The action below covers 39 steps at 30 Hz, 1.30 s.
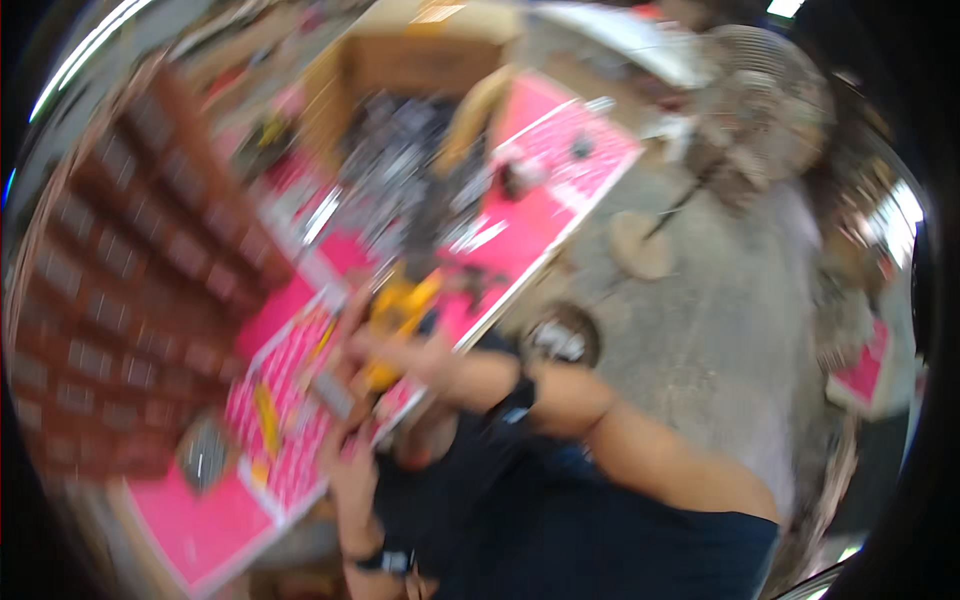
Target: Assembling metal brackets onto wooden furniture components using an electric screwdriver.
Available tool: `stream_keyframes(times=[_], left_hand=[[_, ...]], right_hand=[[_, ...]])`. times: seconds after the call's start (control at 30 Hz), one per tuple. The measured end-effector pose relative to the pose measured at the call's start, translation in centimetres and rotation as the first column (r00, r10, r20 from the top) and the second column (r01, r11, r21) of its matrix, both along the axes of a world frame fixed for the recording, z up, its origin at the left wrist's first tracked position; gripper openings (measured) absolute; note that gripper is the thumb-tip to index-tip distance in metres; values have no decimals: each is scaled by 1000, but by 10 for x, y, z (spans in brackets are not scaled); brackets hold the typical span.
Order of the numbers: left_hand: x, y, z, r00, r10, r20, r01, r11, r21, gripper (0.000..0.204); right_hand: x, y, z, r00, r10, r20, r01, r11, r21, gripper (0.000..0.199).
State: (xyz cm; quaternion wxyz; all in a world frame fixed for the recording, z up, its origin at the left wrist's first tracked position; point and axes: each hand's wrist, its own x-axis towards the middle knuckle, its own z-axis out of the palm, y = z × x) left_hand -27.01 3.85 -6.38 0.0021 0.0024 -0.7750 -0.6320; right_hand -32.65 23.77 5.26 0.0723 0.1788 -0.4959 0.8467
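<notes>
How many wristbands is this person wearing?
2: one dark wristband just behind the right hand, another wristband behind the left hand. Both show, though blurred.

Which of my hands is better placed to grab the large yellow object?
Right, probably: your right hand overlaps the large yellow object in view; your left hand is lower, farther off. Blur hides whether they touch.

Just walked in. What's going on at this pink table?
A person is working with both hands over the pink table. The left hand and right hand are at a small block with a greyish face; motion blur hides which hand has the grip. A yellow object is right by the right hand. Beyond it, an open cardboard box holds shiny pieces, and a reddish-brown rack is on the left.
</notes>
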Motion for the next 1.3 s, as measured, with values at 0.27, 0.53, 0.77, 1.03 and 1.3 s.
stream_keyframes(times=[0.27,0.53,0.77,1.03,1.3], left_hand=[[-3,12,6,996,15,-89,-23,996,-83,13],[4,-1,7,993,31,-113,-41,996,-83,12],[2,3,7,992,30,-122,-39,997,-68,13],[1,2,3,975,34,-219,-68,986,-151,14],[-33,-9,-2,887,52,-459,-240,901,-363,17]], right_hand=[[-22,-11,-22,987,149,59,-140,981,-134,15],[-15,-28,-22,983,182,31,-181,983,-20,17],[-17,-31,-28,986,161,41,-156,983,-95,15],[-20,-31,-29,978,207,2,-207,978,0,15],[-42,-52,-38,978,199,-68,-192,977,95,12]])
